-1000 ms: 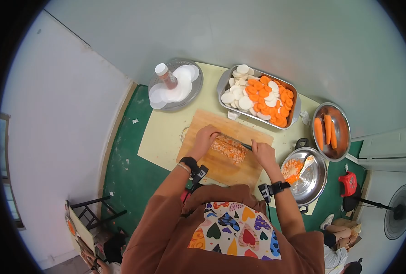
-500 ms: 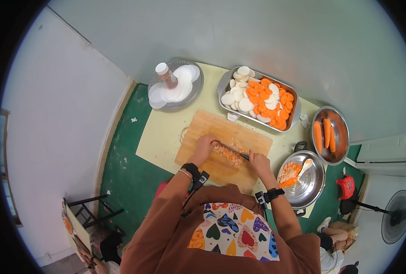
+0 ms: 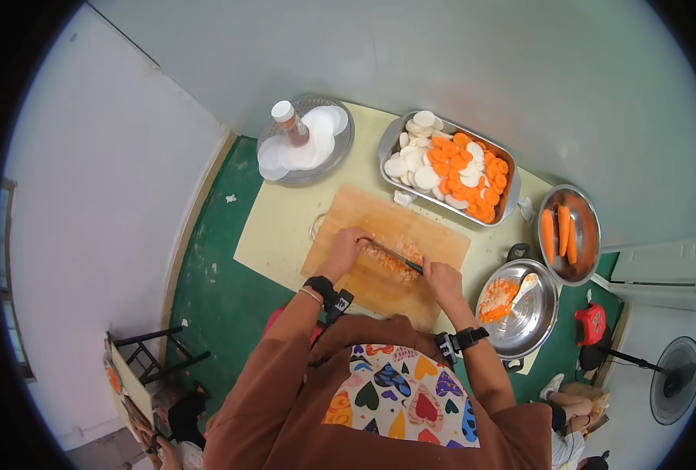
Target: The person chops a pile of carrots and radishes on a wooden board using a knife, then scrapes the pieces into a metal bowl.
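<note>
A wooden cutting board [image 3: 363,211] lies on the pale yellow table, with finely chopped orange and white bits [image 3: 401,252] across its middle. Over these bits a knife [image 3: 391,254] is held slantwise in both hands. My right hand [image 3: 442,283] is wrapped round its dark handle. At the other end of the blade, the closed fingers of my left hand [image 3: 348,249] hold the tip. Right of the board stands a steel pot [image 3: 532,321] with chopped orange and white bits [image 3: 498,299] and a white spoon [image 3: 526,287] in it.
Behind the board is a metal tray [image 3: 387,145] of sliced carrot and white rounds. A steel bowl [image 3: 591,235] holds whole carrots. A grey round plate [image 3: 334,163] carries white discs and a capped jar [image 3: 290,124]. People sit at lower left and lower right; a fan [image 3: 675,381] stands right.
The camera view has shifted slightly. Both hands and the knife remain over the chopped bits, with little other visible movement.
</note>
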Available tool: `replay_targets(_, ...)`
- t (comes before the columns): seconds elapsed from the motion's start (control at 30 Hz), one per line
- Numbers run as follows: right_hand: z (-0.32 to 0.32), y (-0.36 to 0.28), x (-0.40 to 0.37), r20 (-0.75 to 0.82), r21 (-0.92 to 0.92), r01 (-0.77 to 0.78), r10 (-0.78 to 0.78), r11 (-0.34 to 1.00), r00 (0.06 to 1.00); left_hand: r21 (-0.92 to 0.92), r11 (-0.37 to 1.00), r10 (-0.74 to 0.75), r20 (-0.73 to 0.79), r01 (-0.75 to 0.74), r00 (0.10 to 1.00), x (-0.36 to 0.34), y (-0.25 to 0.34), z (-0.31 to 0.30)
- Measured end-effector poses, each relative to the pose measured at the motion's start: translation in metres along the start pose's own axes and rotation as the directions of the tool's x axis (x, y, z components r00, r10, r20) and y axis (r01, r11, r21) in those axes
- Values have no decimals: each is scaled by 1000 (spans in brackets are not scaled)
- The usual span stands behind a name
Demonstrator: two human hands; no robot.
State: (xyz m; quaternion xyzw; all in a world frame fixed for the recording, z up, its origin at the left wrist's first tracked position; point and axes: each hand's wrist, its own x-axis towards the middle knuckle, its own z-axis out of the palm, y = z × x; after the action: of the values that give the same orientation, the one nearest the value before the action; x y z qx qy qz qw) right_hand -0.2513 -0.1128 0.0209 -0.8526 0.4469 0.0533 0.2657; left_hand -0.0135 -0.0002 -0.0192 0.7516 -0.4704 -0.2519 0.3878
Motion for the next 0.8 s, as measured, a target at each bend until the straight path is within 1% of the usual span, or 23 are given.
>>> replay_targets(0.07,11,7,7,46,-74,20,-17,997,999,14,999,51,20,-51,999,-4,-19,5)
replay_targets(0.1,22,19,10,60,-105,71,-65,992,996,-54,998,19,29,-17,999,-3,-29,8)
replay_targets(0.13,26,28,14,113,-204,266,-247,942,962,-111,994,-17,16,19,1000,-7,-32,14)
replay_targets(0.17,18,25,7,60,-210,354,-350,911,935,-34,999,4,-36,-5,999,-12,-20,8)
replay_targets(0.2,15,20,13,155,-260,275,-241,926,958,-177,983,-50,3,50,999,-8,-28,8)
replay_targets(0.23,11,17,13,129,-194,261,-239,946,962,-128,992,-1,27,5,1000,-8,-21,-1)
replay_targets(0.27,-1,0,7,74,-167,269,-260,948,963,-105,994,-2,36,6,999,-7,-12,-8)
replay_targets(0.3,4,2,7,97,-147,226,-213,963,972,-14,1000,27,53,-26,998,-3,-18,-7)
replay_targets(0.33,21,11,12,84,-163,210,-199,964,976,-31,999,40,72,-38,997,-2,-3,-18)
replay_targets(0.37,76,59,35,0,-218,300,-307,929,952,4,997,77,66,-77,995,1,-4,-16)
replay_targets(0.4,77,64,27,82,91,171,-178,981,981,27,993,115,77,-117,990,5,-6,-13)
replay_targets(0.43,72,63,30,69,84,201,-207,976,976,39,992,121,47,-123,991,10,-1,-17)
replay_targets(0.5,60,62,26,18,-37,346,-346,937,938,81,995,47,131,-58,990,12,10,-18)
replay_targets(0.53,36,37,18,59,60,205,-208,977,976,82,995,54,116,-63,992,11,3,-19)
replay_targets(0.63,37,33,4,32,51,205,-206,978,978,64,996,53,110,-60,993,11,-7,-9)
replay_targets(0.67,46,36,5,24,46,213,-214,976,976,73,991,111,73,-116,991,9,-10,-3)
replay_targets(0.7,60,42,7,-26,26,238,-238,971,971,83,982,168,36,-171,985,10,-14,-1)
replay_targets(0.73,62,43,8,-74,2,262,-261,965,963,81,981,173,24,-175,985,11,-8,-6)
replay_targets(0.77,60,46,13,-75,-5,271,-270,963,960,81,989,119,54,-123,991,10,-2,-11)
replay_targets(0.8,53,45,14,-51,13,316,-315,949,948,84,994,64,87,-71,994,7,2,-15)
